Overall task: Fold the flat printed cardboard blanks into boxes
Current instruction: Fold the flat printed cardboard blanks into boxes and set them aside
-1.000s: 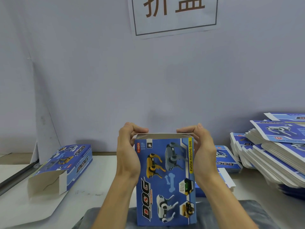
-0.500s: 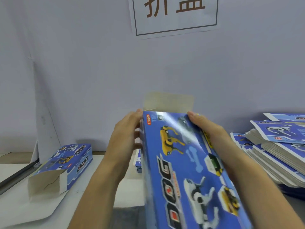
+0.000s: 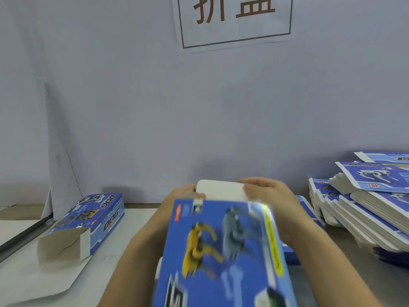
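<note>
A blue printed dog box [image 3: 223,251] fills the lower middle of the head view, tilted with its printed face toward me. Its white end flap [image 3: 221,192] stands at the far end, bent over. My left hand [image 3: 177,200] holds the box's far left corner and is mostly hidden behind it. My right hand [image 3: 270,200] grips the far right side, fingers curled over the flap's right edge. The picture is blurred by motion.
A folded box [image 3: 88,222] with one open end lies on white sheets at the left. Stacks of flat printed blanks [image 3: 365,207] lean at the right. A grey wall with a paper sign [image 3: 234,18] rises close behind the table.
The box went from upright to tilted toward me, and has now dropped lower. The end flap, standing up half a second ago, is now bent over by both hands.
</note>
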A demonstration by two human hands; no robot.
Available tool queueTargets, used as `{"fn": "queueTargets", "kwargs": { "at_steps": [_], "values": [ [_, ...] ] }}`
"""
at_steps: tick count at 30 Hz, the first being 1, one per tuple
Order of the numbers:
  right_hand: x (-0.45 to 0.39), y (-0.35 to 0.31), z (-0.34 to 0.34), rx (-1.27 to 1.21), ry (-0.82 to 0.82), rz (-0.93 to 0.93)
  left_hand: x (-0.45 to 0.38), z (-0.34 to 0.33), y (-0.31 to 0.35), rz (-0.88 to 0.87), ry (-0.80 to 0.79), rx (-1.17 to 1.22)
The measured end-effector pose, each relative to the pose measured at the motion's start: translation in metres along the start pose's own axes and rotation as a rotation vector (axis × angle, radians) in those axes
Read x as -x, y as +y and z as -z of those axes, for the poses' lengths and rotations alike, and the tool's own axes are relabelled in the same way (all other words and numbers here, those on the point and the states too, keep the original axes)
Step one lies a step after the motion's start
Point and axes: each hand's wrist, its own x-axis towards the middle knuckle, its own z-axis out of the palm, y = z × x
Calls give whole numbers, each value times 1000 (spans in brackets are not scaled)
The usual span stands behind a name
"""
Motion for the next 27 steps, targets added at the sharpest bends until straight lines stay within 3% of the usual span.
{"fn": "queueTargets", "kwargs": {
  "at_steps": [3, 9, 27],
  "values": [
    [-1, 4, -3, 107, 71, 45, 6, -6, -8, -53, -114, 93],
    [7, 3, -15, 23, -19, -23, 14, 0, -3, -139, -12, 169],
    [11, -3, -17, -69, 94, -24, 20, -4, -3, -238, -28, 211]
  ]
}}
